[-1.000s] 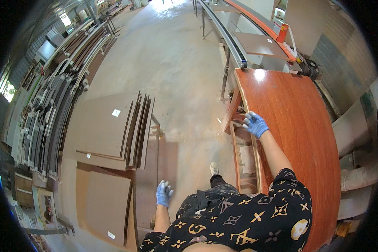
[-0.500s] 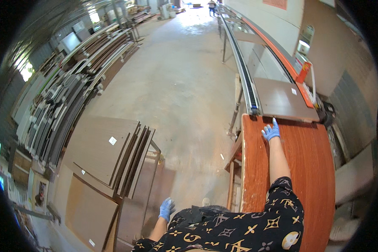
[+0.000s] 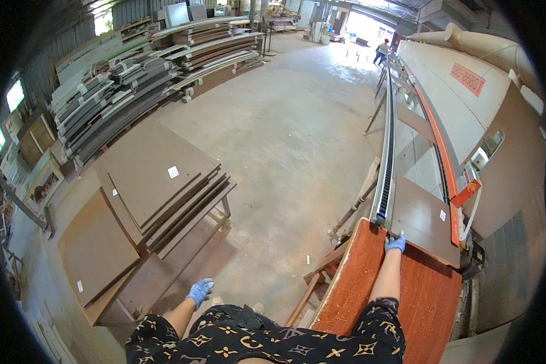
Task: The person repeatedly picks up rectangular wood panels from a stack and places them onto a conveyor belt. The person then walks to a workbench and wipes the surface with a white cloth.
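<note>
The right hand point(image 3: 395, 242) meets the near edge of a brown panel point(image 3: 423, 211) lying on the conveyor point(image 3: 387, 165) at the far edge of the bench point(image 3: 352, 267), seemingly to steady it, whether pinching or pushing one cannot tell, while the left hand point(image 3: 200, 292) hangs empty, loosely spread.

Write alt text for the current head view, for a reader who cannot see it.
A blue-gloved right hand is at the near edge of a flat brown panel on a conveyor, where it meets a reddish-brown table. The gloved left hand hangs empty near a stack of brown panels. Boards are piled farther back on the left.
</note>
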Tool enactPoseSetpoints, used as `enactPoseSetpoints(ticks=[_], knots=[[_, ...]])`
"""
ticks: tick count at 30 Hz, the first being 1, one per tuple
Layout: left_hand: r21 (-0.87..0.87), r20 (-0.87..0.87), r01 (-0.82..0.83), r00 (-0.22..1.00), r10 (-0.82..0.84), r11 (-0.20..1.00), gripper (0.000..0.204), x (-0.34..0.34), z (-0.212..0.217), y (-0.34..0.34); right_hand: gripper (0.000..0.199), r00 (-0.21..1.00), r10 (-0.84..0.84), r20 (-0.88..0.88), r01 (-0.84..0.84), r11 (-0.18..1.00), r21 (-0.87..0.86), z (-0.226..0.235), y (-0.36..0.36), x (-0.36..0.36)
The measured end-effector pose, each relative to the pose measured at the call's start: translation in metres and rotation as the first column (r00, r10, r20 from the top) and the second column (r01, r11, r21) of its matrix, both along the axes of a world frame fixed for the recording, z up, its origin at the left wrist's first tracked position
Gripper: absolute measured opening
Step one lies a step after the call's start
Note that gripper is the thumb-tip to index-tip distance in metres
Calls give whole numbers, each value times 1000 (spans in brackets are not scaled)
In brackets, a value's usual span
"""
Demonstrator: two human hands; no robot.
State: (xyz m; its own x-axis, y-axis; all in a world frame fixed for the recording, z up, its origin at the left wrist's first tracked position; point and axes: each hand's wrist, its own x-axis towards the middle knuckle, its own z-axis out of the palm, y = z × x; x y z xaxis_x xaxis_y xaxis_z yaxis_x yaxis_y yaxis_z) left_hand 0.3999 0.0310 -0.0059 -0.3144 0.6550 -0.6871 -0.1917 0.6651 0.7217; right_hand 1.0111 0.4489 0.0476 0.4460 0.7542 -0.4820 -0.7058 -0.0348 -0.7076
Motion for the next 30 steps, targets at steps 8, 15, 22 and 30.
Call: enactPoseSetpoints(ticks=[8, 15, 22, 30], knots=[[25, 161, 122, 979, -125, 992, 44, 29, 18, 25, 34, 999, 21, 48, -20, 1000, -19, 4, -187, -16], [157, 246, 684, 672, -699, 713, 66, 116, 46, 92, 28, 508, 651, 564, -499, 756, -423, 111, -345, -97], [183, 554, 662, 541, -632, 727, 61, 202, 52, 106, 64, 25, 639, 769, 655, 570, -496, 31, -465, 42], [120, 643, 514, 612, -461, 850, 29, 227, 50, 109, 55, 391, 295, 872, 412, 791, -453, 42, -475, -4]])
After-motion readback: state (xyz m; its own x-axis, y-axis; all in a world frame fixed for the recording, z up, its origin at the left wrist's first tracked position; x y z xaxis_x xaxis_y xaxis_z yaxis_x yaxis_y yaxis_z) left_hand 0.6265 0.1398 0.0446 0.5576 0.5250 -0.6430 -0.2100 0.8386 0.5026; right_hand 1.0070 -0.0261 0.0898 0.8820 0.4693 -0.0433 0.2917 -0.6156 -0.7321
